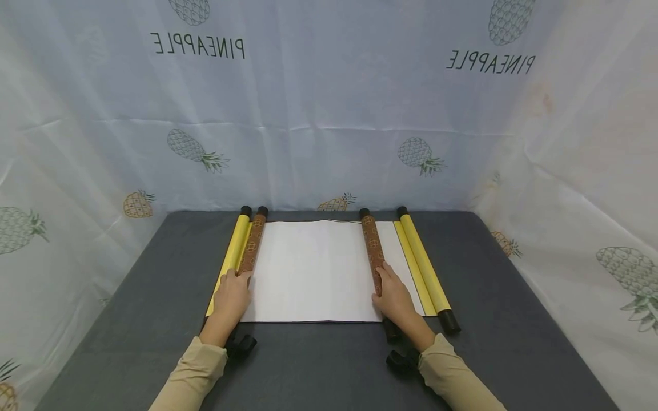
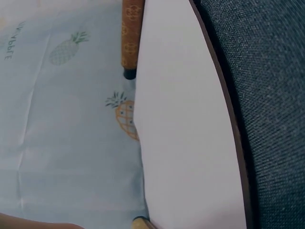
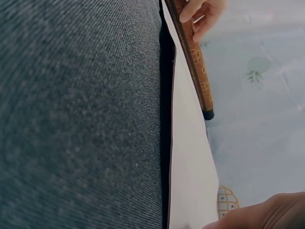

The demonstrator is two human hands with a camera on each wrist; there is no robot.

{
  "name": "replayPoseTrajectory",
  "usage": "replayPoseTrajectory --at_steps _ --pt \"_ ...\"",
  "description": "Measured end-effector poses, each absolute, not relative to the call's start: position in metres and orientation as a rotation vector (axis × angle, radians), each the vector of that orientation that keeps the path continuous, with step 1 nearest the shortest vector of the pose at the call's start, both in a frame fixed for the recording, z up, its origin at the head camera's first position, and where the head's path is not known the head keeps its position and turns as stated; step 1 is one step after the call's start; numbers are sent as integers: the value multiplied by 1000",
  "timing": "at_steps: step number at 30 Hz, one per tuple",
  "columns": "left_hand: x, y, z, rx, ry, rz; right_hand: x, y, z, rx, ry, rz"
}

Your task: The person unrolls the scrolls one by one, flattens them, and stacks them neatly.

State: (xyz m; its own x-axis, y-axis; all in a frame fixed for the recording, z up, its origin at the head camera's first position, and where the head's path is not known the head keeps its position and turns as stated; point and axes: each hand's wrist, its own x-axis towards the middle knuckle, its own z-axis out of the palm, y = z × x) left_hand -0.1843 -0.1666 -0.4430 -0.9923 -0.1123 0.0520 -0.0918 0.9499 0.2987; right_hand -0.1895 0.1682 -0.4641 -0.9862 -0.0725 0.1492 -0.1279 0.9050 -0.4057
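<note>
A scroll with a white sheet (image 1: 313, 268) lies unrolled on the dark table. My left hand (image 1: 232, 294) grips a brown patterned rod (image 1: 253, 245) with black ends, lying beside the scroll's left yellow roller (image 1: 236, 240). Its near end is hidden under that hand. Over the sheet's right part lies a second brown patterned rod (image 1: 372, 237), gripped by my right hand (image 1: 396, 297) toward its near end. The scroll's right yellow roller (image 1: 424, 262) is to the right of that hand. In the right wrist view, fingers of my left hand (image 3: 205, 14) curl over the left rod.
The dark table (image 1: 319, 371) extends in front of the scroll and to both sides. Behind and at the sides hangs a pale curtain (image 1: 319, 103) with printed pineapples. A black wrist mount (image 1: 241, 346) is on the left wrist, another (image 1: 401, 362) on the right.
</note>
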Motion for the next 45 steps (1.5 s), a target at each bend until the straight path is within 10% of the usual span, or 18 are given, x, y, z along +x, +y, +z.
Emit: replayPoseTrajectory --at_steps 45 --pt "-186 -169 -439 90 -3074 -365 -192 182 -463 146 -2958 602"
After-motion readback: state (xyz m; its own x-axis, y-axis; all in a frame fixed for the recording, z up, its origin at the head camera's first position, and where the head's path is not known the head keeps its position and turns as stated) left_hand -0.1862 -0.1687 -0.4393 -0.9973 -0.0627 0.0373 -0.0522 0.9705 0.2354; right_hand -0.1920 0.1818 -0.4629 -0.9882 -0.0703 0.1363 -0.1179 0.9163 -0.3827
